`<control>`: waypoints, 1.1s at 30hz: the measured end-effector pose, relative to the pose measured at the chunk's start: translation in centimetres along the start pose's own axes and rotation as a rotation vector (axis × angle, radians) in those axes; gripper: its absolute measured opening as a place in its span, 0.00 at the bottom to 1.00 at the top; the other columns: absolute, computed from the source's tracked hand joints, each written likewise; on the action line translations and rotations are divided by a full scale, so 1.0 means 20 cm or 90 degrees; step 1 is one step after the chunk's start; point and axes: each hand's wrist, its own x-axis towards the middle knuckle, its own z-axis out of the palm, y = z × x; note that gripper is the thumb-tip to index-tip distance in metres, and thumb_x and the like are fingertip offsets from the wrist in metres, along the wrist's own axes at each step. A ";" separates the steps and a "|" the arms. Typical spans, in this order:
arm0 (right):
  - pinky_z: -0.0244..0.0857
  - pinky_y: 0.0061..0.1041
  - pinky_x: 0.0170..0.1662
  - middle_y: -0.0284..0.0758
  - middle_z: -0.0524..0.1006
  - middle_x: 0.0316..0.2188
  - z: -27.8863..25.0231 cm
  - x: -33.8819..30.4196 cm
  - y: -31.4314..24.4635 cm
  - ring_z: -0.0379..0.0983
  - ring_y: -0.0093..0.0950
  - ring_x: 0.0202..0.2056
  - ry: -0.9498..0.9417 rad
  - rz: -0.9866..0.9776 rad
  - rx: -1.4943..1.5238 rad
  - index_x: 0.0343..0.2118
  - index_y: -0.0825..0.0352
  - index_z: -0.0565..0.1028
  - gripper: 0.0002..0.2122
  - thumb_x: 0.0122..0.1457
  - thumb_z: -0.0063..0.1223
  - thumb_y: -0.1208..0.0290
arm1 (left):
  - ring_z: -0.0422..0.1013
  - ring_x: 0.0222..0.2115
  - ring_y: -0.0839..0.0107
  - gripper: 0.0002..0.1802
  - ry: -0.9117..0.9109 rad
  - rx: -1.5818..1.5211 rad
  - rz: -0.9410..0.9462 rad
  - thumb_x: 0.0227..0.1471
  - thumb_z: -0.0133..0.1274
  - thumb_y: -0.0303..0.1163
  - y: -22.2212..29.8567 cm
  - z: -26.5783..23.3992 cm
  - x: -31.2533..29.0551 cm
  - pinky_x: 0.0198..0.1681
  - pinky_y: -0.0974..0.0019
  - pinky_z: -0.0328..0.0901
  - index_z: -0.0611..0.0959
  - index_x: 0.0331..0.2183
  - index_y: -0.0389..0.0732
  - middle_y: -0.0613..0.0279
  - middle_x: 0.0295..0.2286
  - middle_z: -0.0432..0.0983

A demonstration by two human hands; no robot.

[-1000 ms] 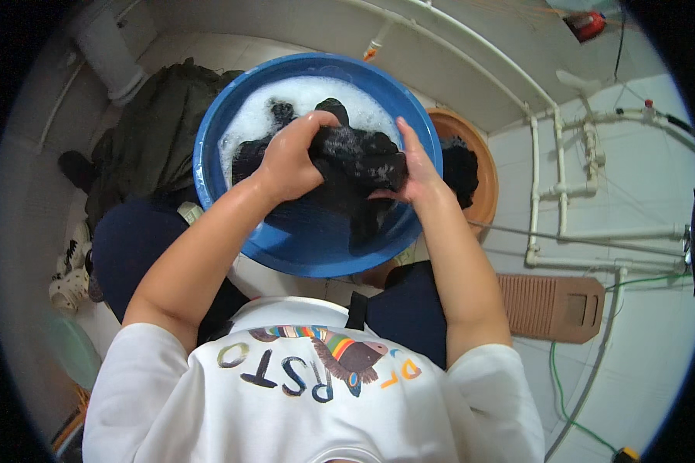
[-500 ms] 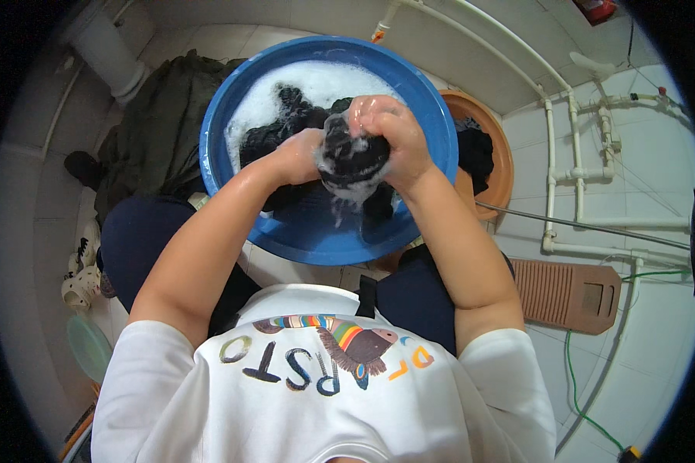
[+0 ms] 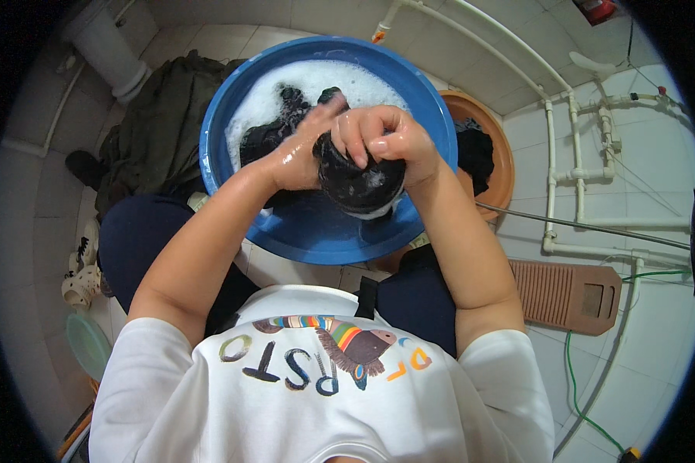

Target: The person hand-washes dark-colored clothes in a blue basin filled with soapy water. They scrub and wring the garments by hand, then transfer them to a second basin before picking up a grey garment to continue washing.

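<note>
A bunched, wet black garment (image 3: 359, 181) with suds on it is held over a blue basin (image 3: 316, 248). My right hand (image 3: 390, 139) is closed on its top and right side, fingers curled over the cloth. Flat along the garment's left side lies my left hand (image 3: 305, 150), its fingers stretched out and slightly blurred; its thumb is hidden. More black clothing (image 3: 262, 143) sits in the white foam (image 3: 266, 92) behind and left of my hands. The cloth's underside and whatever lies below it in the water are partly hidden.
An orange-brown basin (image 3: 504, 166) with dark clothes stands right of the blue one, near a brown washboard (image 3: 567, 297). White pipes (image 3: 552, 170) run along the wall. Left are a dark green cloth heap (image 3: 154, 127), light clogs (image 3: 81, 287) and a pale green bowl (image 3: 89, 343).
The black garment has turned and bunched rounder, and sits slightly lower and further right. My left hand's fingers have stretched out; my right hand's fingers have shifted over the top of the cloth.
</note>
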 end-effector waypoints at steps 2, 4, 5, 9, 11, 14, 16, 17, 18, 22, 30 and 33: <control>0.55 0.24 0.36 0.35 0.68 0.19 -0.02 -0.01 -0.02 0.61 0.27 0.27 -0.008 -0.005 -0.014 0.11 0.62 0.61 0.11 0.44 0.47 0.68 | 0.64 0.46 0.57 0.30 -0.116 -0.250 -0.196 0.30 0.62 0.36 -0.01 0.02 -0.02 0.50 0.61 0.56 0.73 0.41 0.42 0.55 0.40 0.71; 0.55 0.24 0.37 0.35 0.68 0.21 -0.06 -0.04 -0.05 0.62 0.27 0.29 0.039 -0.014 -0.063 0.12 0.61 0.61 0.11 0.44 0.48 0.67 | 0.67 0.41 0.60 0.27 -0.048 -0.210 -0.187 0.31 0.61 0.34 -0.05 0.04 -0.02 0.47 0.65 0.59 0.74 0.39 0.41 0.55 0.37 0.72; 0.56 0.26 0.44 0.37 0.70 0.30 -0.12 -0.06 -0.06 0.64 0.27 0.34 0.077 0.003 -0.154 0.17 0.61 0.64 0.08 0.45 0.48 0.66 | 0.69 0.39 0.61 0.25 -0.014 -0.189 -0.183 0.32 0.61 0.33 -0.06 0.04 -0.01 0.45 0.66 0.60 0.74 0.38 0.40 0.55 0.35 0.73; 0.49 0.40 0.55 0.39 0.64 0.48 -0.18 -0.13 -0.09 0.57 0.36 0.53 0.334 0.290 -0.253 0.55 0.62 0.57 0.27 0.53 0.43 0.57 | 0.65 0.35 0.56 0.23 0.153 0.319 -0.246 0.32 0.55 0.25 -0.08 -0.03 0.02 0.41 0.57 0.60 0.73 0.37 0.42 0.57 0.30 0.69; 0.48 0.46 0.54 0.39 0.63 0.50 -0.18 -0.16 -0.06 0.57 0.38 0.53 0.358 0.351 -0.052 0.55 0.62 0.57 0.28 0.53 0.43 0.53 | 0.65 0.35 0.57 0.22 0.166 0.436 -0.200 0.32 0.54 0.23 -0.06 -0.03 0.02 0.40 0.58 0.61 0.73 0.36 0.42 0.57 0.30 0.69; 0.44 0.58 0.51 0.38 0.61 0.52 -0.16 -0.12 0.04 0.55 0.41 0.54 0.446 0.411 0.163 0.55 0.60 0.56 0.34 0.49 0.44 0.43 | 0.65 0.33 0.59 0.22 0.159 0.542 -0.125 0.31 0.53 0.23 -0.05 0.02 0.00 0.36 0.60 0.61 0.73 0.36 0.45 0.57 0.29 0.68; 0.42 0.59 0.51 0.38 0.61 0.53 -0.10 -0.07 0.16 0.53 0.41 0.55 0.595 0.430 0.207 0.55 0.59 0.56 0.35 0.48 0.47 0.42 | 0.65 0.31 0.60 0.22 0.128 0.549 -0.101 0.32 0.52 0.24 -0.03 0.07 -0.01 0.34 0.61 0.60 0.73 0.37 0.46 0.57 0.28 0.67; 0.43 0.54 0.53 0.42 0.61 0.52 -0.15 -0.08 0.30 0.55 0.40 0.54 0.655 0.361 0.186 0.54 0.63 0.57 0.36 0.45 0.53 0.46 | 0.65 0.30 0.61 0.21 0.112 0.557 -0.089 0.33 0.52 0.25 -0.02 0.11 -0.02 0.33 0.62 0.60 0.73 0.37 0.45 0.58 0.27 0.66; 0.53 0.44 0.52 0.44 0.64 0.48 -0.05 -0.03 0.27 0.59 0.37 0.50 0.819 0.337 0.075 0.51 0.67 0.60 0.34 0.44 0.58 0.53 | 0.65 0.30 0.61 0.23 0.092 0.535 -0.080 0.32 0.52 0.25 -0.01 0.14 -0.04 0.32 0.62 0.60 0.73 0.38 0.44 0.58 0.27 0.66; 0.63 0.28 0.35 0.39 0.72 0.31 -0.12 -0.01 0.33 0.68 0.29 0.31 0.810 0.081 0.039 0.34 0.70 0.69 0.17 0.43 0.58 0.66 | 0.66 0.34 0.56 0.31 0.035 0.369 -0.244 0.27 0.57 0.26 0.03 0.15 -0.02 0.38 0.60 0.62 0.71 0.42 0.41 0.55 0.31 0.68; 0.60 0.19 0.32 0.32 0.71 0.20 -0.10 0.04 0.26 0.65 0.21 0.25 0.479 0.016 -0.517 0.20 0.68 0.70 0.06 0.41 0.53 0.72 | 0.67 0.39 0.53 0.33 -0.106 -0.022 -0.373 0.25 0.58 0.27 -0.05 0.05 0.00 0.43 0.62 0.61 0.70 0.41 0.38 0.51 0.35 0.71; 0.62 0.25 0.34 0.37 0.72 0.24 -0.10 0.05 0.26 0.68 0.32 0.28 0.369 0.034 -0.612 0.20 0.69 0.71 0.09 0.36 0.54 0.69 | 0.70 0.35 0.56 0.28 -0.143 -0.099 -0.385 0.25 0.58 0.29 -0.10 0.05 -0.02 0.39 0.62 0.62 0.73 0.37 0.40 0.50 0.31 0.73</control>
